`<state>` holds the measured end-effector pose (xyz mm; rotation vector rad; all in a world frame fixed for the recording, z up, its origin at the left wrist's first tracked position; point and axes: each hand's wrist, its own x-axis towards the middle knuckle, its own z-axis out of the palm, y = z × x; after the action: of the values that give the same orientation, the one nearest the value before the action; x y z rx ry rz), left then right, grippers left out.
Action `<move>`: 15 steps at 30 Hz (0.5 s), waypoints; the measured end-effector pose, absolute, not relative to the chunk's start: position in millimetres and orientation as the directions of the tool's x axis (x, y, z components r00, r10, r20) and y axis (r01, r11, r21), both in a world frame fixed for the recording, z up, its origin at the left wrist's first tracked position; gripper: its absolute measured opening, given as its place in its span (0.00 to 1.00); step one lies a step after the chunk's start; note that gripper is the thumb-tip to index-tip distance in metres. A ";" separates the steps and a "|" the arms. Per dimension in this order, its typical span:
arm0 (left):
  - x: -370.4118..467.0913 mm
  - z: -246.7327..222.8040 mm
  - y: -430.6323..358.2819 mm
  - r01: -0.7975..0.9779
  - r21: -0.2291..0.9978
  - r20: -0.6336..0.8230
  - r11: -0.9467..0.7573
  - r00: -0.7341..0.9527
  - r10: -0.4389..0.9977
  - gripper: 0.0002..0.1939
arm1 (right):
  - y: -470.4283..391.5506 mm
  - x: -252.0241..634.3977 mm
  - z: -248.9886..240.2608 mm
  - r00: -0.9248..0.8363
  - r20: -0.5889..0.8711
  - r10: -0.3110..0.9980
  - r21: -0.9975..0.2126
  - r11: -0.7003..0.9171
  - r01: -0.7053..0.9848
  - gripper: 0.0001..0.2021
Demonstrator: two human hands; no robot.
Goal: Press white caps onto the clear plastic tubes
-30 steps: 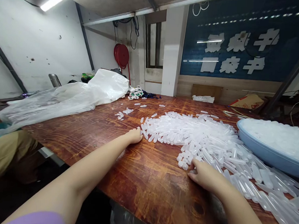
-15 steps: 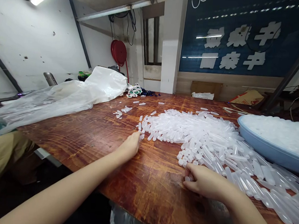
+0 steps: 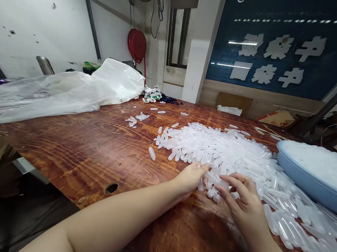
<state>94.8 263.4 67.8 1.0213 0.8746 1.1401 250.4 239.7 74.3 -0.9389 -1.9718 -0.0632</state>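
Observation:
My left hand [image 3: 192,177] is closed around a translucent white plastic tube at the front edge of a large pile of such tubes [image 3: 213,144]. Facing it, my right hand [image 3: 242,195] pinches a short translucent piece at the tube's right end, thumb and forefinger together. The two hands nearly meet over small round white caps [image 3: 213,195] on the brown wooden table [image 3: 99,144]. One loose tube [image 3: 152,153] lies left of the pile.
A blue basin [image 3: 305,174] full of white pieces stands at the right. Clear plastic sheeting [image 3: 73,91] covers the back left. Small white scraps [image 3: 137,118] lie mid-table, and a round hole [image 3: 111,188] is near the front edge. Someone's tan-clothed leg shows at far left.
My left hand has moved right from the pile's left edge to meet my right hand, which has lifted slightly and shifted right. Both now hold pieces together. The view has shifted.

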 end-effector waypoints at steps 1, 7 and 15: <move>93.1 67.8 261.4 -0.339 0.927 -0.074 0.162 0.258 0.963 0.17 | 239.5 249.1 74.6 -0.297 0.769 0.566 -0.280 0.717 0.639 0.10; 87.7 75.9 254.1 -0.389 0.856 -0.230 0.341 0.304 0.925 0.09 | 232.5 247.2 80.1 -0.425 0.720 0.548 -0.224 0.764 0.605 0.11; 85.8 75.7 258.6 -0.430 0.828 -0.254 0.360 0.285 0.924 0.07 | 231.2 245.9 77.1 -0.486 0.691 0.535 -0.143 0.760 0.634 0.14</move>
<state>85.8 258.6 75.7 0.7168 0.8343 1.0173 245.9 231.2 77.1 -0.8700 -2.1983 -0.1682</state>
